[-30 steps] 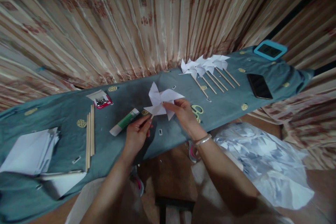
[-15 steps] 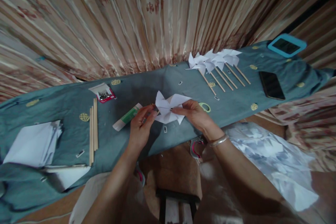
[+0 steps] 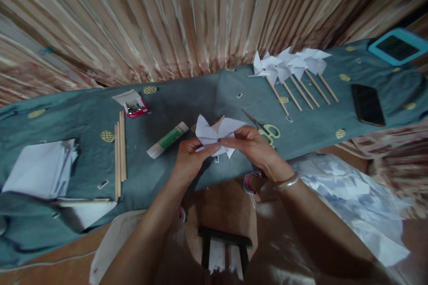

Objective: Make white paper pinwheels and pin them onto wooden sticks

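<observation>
A white paper pinwheel (image 3: 220, 130) is held above the front half of the table, between my two hands. My left hand (image 3: 191, 156) grips its left side, with the thumb reaching toward the centre. Closed on its right side, my right hand (image 3: 253, 144) has its thumb pressed at the middle of the pinwheel. A bit of wooden stick seems to show behind the top blades; the rest of it is hidden. Scissors with green handles (image 3: 273, 131) lie just beyond my right hand. Left of the pinwheel rests a green and white tube (image 3: 168, 139).
Several finished pinwheels on sticks (image 3: 290, 70) lie at the back right, near a black phone (image 3: 368, 104) and a blue-framed device (image 3: 398, 46). On the left are wooden sticks (image 3: 120, 153), a red box of metal pins (image 3: 136, 108) and stacked white paper (image 3: 39, 168). A plastic bag (image 3: 347, 200) sits lower right.
My left hand has shifted right and brought its thumb onto the pinwheel's middle. The view has swung slightly, so the scissors now show more fully beside my right hand.
</observation>
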### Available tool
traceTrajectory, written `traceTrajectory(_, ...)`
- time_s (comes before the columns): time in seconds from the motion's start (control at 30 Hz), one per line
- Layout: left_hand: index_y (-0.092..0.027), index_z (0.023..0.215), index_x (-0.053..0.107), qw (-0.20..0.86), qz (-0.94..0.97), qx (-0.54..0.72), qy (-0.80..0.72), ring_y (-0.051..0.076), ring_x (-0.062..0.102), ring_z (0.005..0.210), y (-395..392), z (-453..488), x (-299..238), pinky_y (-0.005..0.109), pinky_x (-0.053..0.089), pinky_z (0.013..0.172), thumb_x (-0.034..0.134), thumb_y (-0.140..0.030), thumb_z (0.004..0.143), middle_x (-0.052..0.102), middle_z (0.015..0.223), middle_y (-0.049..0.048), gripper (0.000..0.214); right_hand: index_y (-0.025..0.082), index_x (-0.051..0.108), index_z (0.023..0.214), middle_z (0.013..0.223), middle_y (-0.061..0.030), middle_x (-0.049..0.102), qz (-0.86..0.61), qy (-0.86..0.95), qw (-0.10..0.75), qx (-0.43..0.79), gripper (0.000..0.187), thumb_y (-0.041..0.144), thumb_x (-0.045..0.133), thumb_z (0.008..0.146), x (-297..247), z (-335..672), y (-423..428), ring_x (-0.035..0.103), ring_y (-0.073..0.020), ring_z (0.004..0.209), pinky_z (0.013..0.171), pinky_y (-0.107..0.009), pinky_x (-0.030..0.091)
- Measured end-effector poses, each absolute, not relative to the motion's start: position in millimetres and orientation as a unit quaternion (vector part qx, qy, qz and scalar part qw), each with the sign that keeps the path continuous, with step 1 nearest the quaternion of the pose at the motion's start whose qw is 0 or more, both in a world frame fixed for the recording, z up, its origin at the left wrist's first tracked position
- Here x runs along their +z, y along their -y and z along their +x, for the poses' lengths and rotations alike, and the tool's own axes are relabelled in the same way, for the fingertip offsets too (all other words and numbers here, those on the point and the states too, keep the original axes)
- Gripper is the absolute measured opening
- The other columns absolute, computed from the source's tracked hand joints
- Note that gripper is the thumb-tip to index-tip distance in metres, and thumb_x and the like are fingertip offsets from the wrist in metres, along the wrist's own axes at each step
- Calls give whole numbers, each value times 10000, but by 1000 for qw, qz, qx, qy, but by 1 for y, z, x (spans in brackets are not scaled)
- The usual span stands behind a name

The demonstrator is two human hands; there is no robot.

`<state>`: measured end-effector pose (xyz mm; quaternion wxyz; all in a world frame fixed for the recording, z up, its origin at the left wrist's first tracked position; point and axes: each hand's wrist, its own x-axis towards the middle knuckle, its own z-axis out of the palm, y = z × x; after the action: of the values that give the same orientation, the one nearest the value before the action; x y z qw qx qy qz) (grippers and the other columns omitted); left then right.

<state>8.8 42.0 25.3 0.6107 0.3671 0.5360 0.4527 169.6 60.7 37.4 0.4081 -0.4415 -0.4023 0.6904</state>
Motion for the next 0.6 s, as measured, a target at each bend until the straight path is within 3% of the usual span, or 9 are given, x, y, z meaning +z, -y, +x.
traceTrajectory(0.23,-178,729,781,607,367,456,-538,240,692,794,-41,7,23,357,547,774,845,-354,557,763,745,35,254,227,775,733,729,8,738,-451,403,398,690,250,392,863,568,34,170,-61,610,-131,645,635,-257,495)
traceTrajectory(0.6,-169,806,787,580,356,485,-549,216,681,794,-40,7,19,345,531,782,811,-328,616,774,831,43,250,230,733,845,838,10,725,-466,414,410,666,289,367,852,620,32,165,-53,625,-155,767,771,-306,489)
